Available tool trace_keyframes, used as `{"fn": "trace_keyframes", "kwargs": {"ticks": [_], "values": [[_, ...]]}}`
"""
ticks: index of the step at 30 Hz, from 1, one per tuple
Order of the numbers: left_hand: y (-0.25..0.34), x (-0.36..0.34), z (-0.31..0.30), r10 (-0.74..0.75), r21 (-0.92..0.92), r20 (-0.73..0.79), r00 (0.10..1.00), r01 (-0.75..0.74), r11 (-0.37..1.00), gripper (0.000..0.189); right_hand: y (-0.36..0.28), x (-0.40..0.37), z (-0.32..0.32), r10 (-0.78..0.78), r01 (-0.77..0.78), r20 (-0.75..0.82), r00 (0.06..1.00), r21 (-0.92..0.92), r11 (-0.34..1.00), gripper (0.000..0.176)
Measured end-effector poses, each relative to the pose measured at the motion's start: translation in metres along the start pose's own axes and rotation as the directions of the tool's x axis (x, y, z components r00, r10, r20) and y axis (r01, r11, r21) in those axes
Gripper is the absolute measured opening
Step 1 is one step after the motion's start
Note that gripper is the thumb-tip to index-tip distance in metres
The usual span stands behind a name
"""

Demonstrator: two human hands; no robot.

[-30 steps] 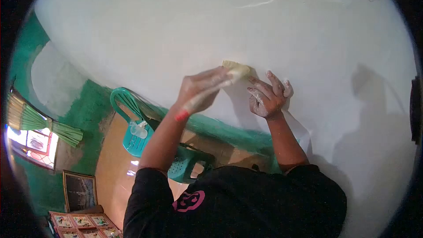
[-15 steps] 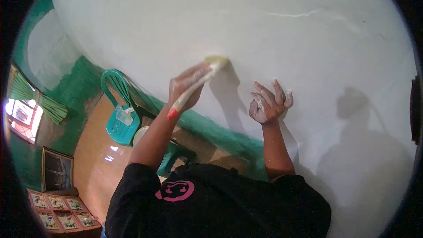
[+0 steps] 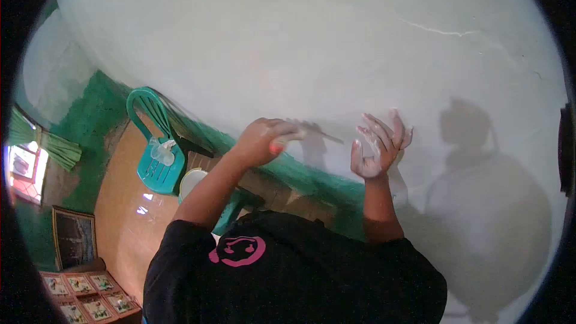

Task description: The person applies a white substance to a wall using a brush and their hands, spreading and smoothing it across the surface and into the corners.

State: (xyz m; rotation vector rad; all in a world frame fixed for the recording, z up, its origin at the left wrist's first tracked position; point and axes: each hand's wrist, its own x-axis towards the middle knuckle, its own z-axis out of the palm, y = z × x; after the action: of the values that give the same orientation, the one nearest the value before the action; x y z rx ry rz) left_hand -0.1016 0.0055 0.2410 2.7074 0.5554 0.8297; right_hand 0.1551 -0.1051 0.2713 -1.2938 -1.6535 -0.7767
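My left hand (image 3: 264,141) is closed around a paintbrush (image 3: 292,137) with a pale handle and a red end. The red end now points toward me, and the brush's far end lies close to the white wall (image 3: 240,42), near its lower green band. My right hand (image 3: 378,150) has its fingers spread and bent, with nothing in it. White paint smears cover its fingers, and the fingertips are right by the wall.
A green plastic chair (image 3: 159,165) at the left holds a clear plastic bag (image 3: 162,151). Beside it stand a pale bucket (image 3: 191,181) and a green stool (image 3: 231,210). A framed picture (image 3: 74,237) and a curtained window (image 3: 27,171) are farther left.
My left hand has come down and right with the paintbrush, turning it so the red end faces right. My right hand has shifted slightly right and down, fingers still spread.
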Motion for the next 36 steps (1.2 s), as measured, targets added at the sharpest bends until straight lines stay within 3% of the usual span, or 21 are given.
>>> {"fn": "trace_keyframes", "kwargs": {"ticks": [1, 3, 4, 7, 12, 14, 15, 17, 18, 20, 21, 23, 24, 26, 28, 29, 31, 32, 35, 36], "values": [[0.008, 0.014, -0.005, 0.026, -0.063, 0.001, 1.0, -0.026, 0.998, 0.034, -0.009, 0.005, -0.003, 0.007, -0.007, 0.001, 1.0, -0.008, 1.0, 0.019], [0.026, 0.037, -0.012, 0.079, -0.019, -0.003, 0.997, -0.079, 0.997, 0.035, -0.032, 0.014, -0.008, 0.055, -0.109, 0.143, 0.988, 0.402, 0.909, 0.03], [0.032, 0.045, -0.014, 0.125, 0.033, -0.013, 0.992, -0.125, 0.992, 0.036, -0.037, 0.019, -0.009, 0.003, -0.089, 0.223, 0.975, 0.377, 0.922, 0.043], [0.042, 0.065, -0.015, 0.301, 0.036, -0.058, 0.952, -0.299, 0.954, 0.037, -0.045, 0.02, 0.005, 0.032, -0.114, 0.208, 0.978, 0.396, 0.911, 0.049], [0.035, 0.086, -0.01, 0.341, 0.017, 0.028, 0.94, -0.341, 0.94, 0.031, -0.049, 0.015, 0.008, 0.22, -0.294, 0.222, 0.95, 0.397, 0.869, 0.041], [0.024, 0.095, -0.017, 0.35, -0.065, -0.266, 0.898, -0.379, 0.923, 0.027, -0.039, 0.015, 0.006, 0.185, -0.232, 0.159, 0.97, 0.371, 0.899, 0.034], [0.018, 0.098, -0.022, 0.364, -0.073, -0.268, 0.892, -0.396, 0.915, 0.027, -0.031, 0.013, 0.005, 0.19, -0.233, 0.152, 0.97, 0.354, 0.906, 0.034], [0.003, 0.105, -0.033, 0.339, 0.137, -0.575, 0.745, -0.321, 0.937, 0.027, -0.012, 0.013, 0.004, 0.226, -0.129, -0.114, 0.968, 0.545, 0.829, 0.033], [-0.006, 0.107, -0.036, 0.349, 0.132, -0.576, 0.739, -0.338, 0.932, 0.027, -0.015, 0.026, 0.0, 0.226, -0.128, -0.124, 0.966, 0.531, 0.838, 0.033], [-0.028, 0.108, -0.037, 0.239, 0.121, -0.721, 0.65, -0.222, 0.967, 0.028, -0.024, 0.053, -0.013, 0.287, -0.158, -0.35, 0.892, 0.353, 0.922, 0.035], [-0.038, 0.111, -0.036, 0.184, 0.105, -0.785, 0.592, -0.165, 0.981, 0.03, -0.032, 0.062, -0.01, 0.282, -0.156, -0.364, 0.888, 0.339, 0.928, 0.035], [-0.05, 0.111, -0.028, 0.229, 0.132, -0.8, 0.555, -0.209, 0.969, 0.031, -0.044, 0.078, 0.005, 0.494, -0.292, -0.45, 0.744, 0.447, 0.846, 0.036], [-0.057, 0.109, -0.021, 0.284, 0.15, -0.777, 0.562, -0.273, 0.95, 0.032, -0.045, 0.075, 0.015, 0.486, -0.286, -0.469, 0.738, 0.435, 0.854, 0.036], [-0.065, 0.105, -0.016, 0.355, 0.18, -0.764, 0.539, -0.351, 0.919, 0.027, -0.048, 0.054, 0.042, 0.205, -0.106, -0.364, 0.909, 0.274, 0.956, 0.024], [-0.067, 0.1, -0.02, 0.361, 0.139, -0.753, 0.55, -0.404, 0.904, 0.024, -0.054, 0.036, 0.063, -0.072, 0.098, -0.192, 0.979, 0.129, 0.987, 0.012], [-0.067, 0.098, -0.022, 0.351, 0.091, -0.738, 0.576, -0.431, 0.898, 0.021, -0.063, 0.035, 0.064, -0.067, 0.091, -0.204, 0.977, 0.107, 0.99, 0.012], [-0.065, 0.099, -0.028, 0.357, 0.053, -0.738, 0.573, -0.478, 0.877, 0.016, -0.081, 0.033, 0.056, 0.187, -0.195, 0.117, 0.975, 0.057, 0.979, 0.016], [-0.065, 0.099, -0.028, 0.37, 0.052, -0.742, 0.559, -0.502, 0.863, 0.015, -0.069, 0.033, 0.051, 0.111, -0.125, 0.144, 0.983, 0.094, 0.988, 0.013], [-0.072, 0.099, -0.024, 0.419, 0.04, -0.719, 0.555, -0.568, 0.822, 0.017, -0.008, 0.007, 0.025, 0.05, -0.051, -0.019, 0.999, -0.05, 0.997, 0.012], [-0.074, 0.099, -0.022, 0.423, 0.035, -0.724, 0.545, -0.583, 0.812, 0.017, -0.006, 0.035, 0.005, 0.15, -0.215, -0.214, 0.965, -0.328, 0.92, 0.021]]}}
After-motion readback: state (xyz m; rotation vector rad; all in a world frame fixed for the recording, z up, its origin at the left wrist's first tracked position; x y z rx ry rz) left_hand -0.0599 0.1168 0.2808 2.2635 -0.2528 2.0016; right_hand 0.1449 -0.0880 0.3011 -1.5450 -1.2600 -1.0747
